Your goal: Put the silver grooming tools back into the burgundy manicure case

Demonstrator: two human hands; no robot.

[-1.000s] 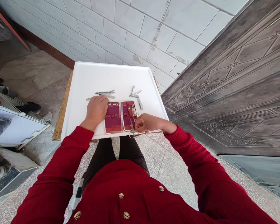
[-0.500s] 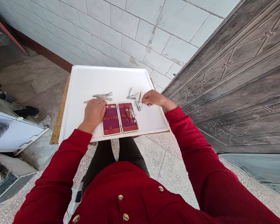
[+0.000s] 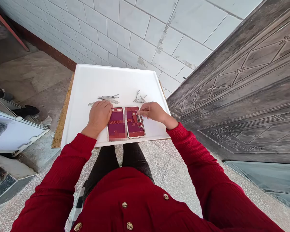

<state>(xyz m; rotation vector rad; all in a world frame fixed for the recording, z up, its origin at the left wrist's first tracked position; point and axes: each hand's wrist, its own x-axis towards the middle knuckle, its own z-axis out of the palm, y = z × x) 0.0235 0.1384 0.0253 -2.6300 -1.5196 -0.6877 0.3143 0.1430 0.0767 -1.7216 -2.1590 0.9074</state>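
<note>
An open manicure case (image 3: 116,130) with red trim and purple lining lies on a white tray (image 3: 96,77). My left hand (image 3: 99,116) rests palm down at its upper left corner, fingers curled and holding that edge. Over the right half, the thumb and fingertips of my right hand (image 3: 153,111) are pinched together at the top of slim metal tools (image 3: 139,120) held in loops. What lies between those fingertips is too small to make out. Beyond this hand are metal nippers (image 3: 136,96) and other small tools, partly covered by it. Several thin metal implements (image 3: 108,97) lie past my left hand.
The tray sits on a brown board (image 3: 60,125) against a white tiled wall (image 3: 125,35). A dark carved panel (image 3: 222,87) slants along the right side. A white cabinet-like object (image 3: 16,132) stands at the left, on the floor.
My right hand has moved left and toward me, from beside the small scissors to the case's right half. My left hand stays at the case corner. The view has shifted slightly.
</note>
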